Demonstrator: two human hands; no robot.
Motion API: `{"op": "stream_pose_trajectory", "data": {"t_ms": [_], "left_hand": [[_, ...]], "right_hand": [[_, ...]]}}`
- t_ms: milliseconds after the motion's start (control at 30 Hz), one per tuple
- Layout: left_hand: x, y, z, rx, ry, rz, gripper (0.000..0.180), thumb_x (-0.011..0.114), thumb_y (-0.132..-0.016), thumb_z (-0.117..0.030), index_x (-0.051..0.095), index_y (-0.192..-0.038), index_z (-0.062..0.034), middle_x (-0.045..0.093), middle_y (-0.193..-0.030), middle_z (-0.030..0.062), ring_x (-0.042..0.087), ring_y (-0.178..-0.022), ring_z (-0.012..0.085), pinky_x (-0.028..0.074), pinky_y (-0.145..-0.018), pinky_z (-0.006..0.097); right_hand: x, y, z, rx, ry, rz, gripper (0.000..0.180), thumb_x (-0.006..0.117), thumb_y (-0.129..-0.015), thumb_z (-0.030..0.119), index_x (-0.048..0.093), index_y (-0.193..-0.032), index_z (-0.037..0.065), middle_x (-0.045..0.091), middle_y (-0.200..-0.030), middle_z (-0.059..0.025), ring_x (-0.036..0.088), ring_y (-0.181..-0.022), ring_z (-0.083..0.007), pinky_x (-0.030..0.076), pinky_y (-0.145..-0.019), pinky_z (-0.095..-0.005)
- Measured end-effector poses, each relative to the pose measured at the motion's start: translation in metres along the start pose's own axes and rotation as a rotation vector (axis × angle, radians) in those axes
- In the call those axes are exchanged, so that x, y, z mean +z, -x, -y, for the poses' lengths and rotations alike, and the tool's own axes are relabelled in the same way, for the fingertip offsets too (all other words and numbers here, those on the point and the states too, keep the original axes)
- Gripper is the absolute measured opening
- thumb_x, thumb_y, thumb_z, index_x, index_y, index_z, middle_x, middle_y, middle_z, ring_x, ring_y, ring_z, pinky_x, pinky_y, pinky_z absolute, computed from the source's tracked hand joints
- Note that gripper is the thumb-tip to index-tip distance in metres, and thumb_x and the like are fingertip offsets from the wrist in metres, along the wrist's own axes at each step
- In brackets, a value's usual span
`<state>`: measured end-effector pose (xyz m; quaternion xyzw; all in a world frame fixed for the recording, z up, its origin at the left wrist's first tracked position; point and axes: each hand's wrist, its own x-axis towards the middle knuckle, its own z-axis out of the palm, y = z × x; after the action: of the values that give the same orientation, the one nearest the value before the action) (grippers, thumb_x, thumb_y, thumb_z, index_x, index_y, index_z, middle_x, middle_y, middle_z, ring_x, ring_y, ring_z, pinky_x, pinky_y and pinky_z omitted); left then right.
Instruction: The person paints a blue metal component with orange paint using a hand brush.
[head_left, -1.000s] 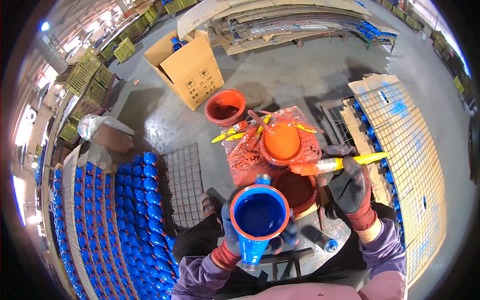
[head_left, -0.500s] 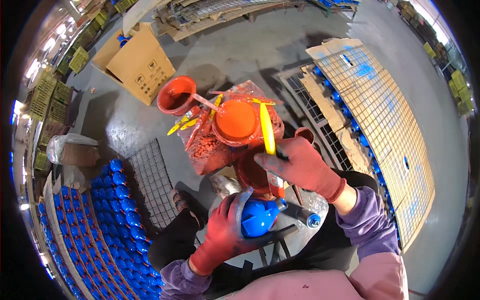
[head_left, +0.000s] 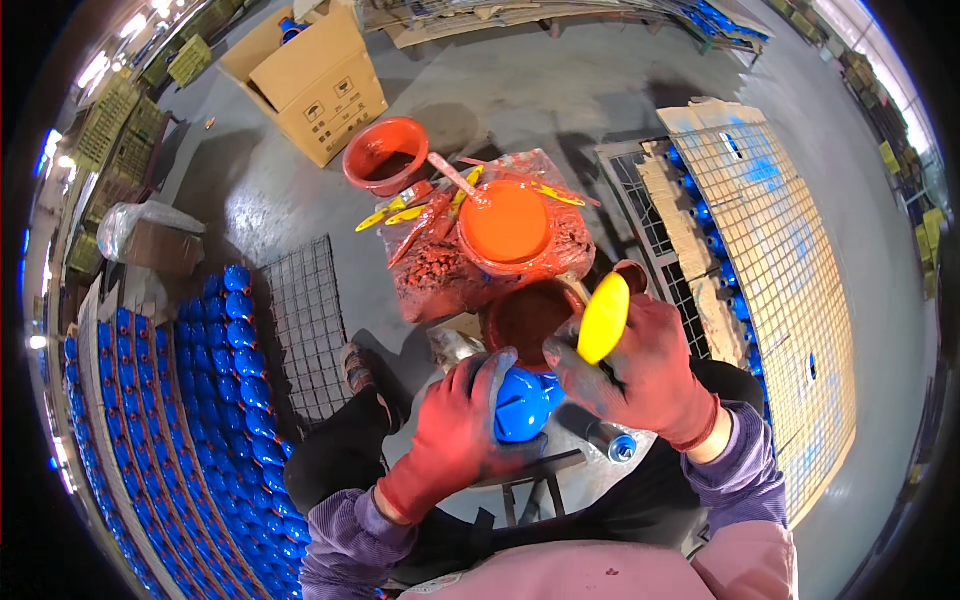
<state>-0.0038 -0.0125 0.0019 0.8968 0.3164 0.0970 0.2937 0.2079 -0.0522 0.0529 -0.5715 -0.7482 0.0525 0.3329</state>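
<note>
My left hand, in a red glove with dark fingers, is wrapped round a glossy blue rounded part. It supports the part above my lap. Just right of it, my right hand, gloved alike, grips a paintbrush whose yellow handle points up toward me. The brush's bristles are hidden behind the hand, so I cannot tell whether they touch the part. Under my right hand lies a dark cylinder with a blue end. Beyond my hands stands a dark red bowl.
A pot of orange paint stands on a red-smeared block, with yellow-handled brushes around it. Behind are a red bucket and an open carton. Rows of blue parts lie left; a wire mesh rack is right.
My right hand has tipped the brush, so its handle now points toward me and its bristles are hidden. The blue part has turned in my left hand. The view has shifted slightly.
</note>
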Motion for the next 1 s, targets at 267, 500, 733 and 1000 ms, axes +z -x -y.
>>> {"op": "stream_pose_trajectory", "data": {"t_ms": [267, 500, 733, 1000], "left_hand": [[-0.006, -0.003, 0.007, -0.186, 0.529, -0.096, 0.083, 0.081, -0.064, -0.035, 0.041, -0.128, -0.0002, 0.054, -0.114, 0.0193, 0.058, -0.102, 0.0311, 0.046, -0.089, 0.039], [-0.005, 0.001, 0.010, -0.322, 1.486, 0.073, 0.059, 0.061, -0.085, -0.029, 0.041, -0.130, 0.0020, 0.056, -0.119, 0.0107, 0.055, -0.109, 0.0175, 0.045, -0.093, 0.033], [0.022, 0.017, 0.018, -0.392, 2.192, 0.127, 0.077, 0.046, -0.087, -0.058, 0.034, -0.138, -0.0016, 0.048, -0.131, 0.0205, 0.055, -0.113, 0.0332, 0.044, -0.098, 0.048], [0.000, 0.013, 0.002, 0.075, 2.116, 0.454, 0.068, 0.049, -0.091, -0.046, 0.034, -0.135, 0.0043, 0.057, -0.087, 0.0196, 0.058, -0.061, 0.0239, 0.046, -0.044, 0.031]], "right_hand": [[-0.011, 0.004, 0.009, -0.323, 0.277, -0.050, 0.047, 0.075, -0.060, 0.028, 0.062, -0.101, 0.011, 0.060, -0.096, -0.0029, 0.060, -0.076, -0.0180, 0.042, -0.073, -0.0352], [0.000, 0.003, -0.005, 0.019, -0.301, -0.251, 0.028, 0.065, -0.077, 0.010, 0.059, -0.103, 0.002, 0.063, -0.094, -0.0123, 0.062, -0.079, -0.0248, 0.050, -0.069, -0.0335], [0.022, 0.011, 0.003, 0.517, -1.083, -0.407, 0.035, 0.057, -0.090, 0.022, 0.050, -0.113, -0.003, 0.059, -0.103, -0.0133, 0.060, -0.085, -0.0190, 0.051, -0.072, -0.0297], [0.027, 0.008, -0.003, 0.515, -1.138, -0.323, 0.034, 0.053, -0.092, 0.024, 0.048, -0.113, -0.002, 0.059, -0.094, -0.0155, 0.061, -0.075, -0.0207, 0.053, -0.060, -0.0298]]}}
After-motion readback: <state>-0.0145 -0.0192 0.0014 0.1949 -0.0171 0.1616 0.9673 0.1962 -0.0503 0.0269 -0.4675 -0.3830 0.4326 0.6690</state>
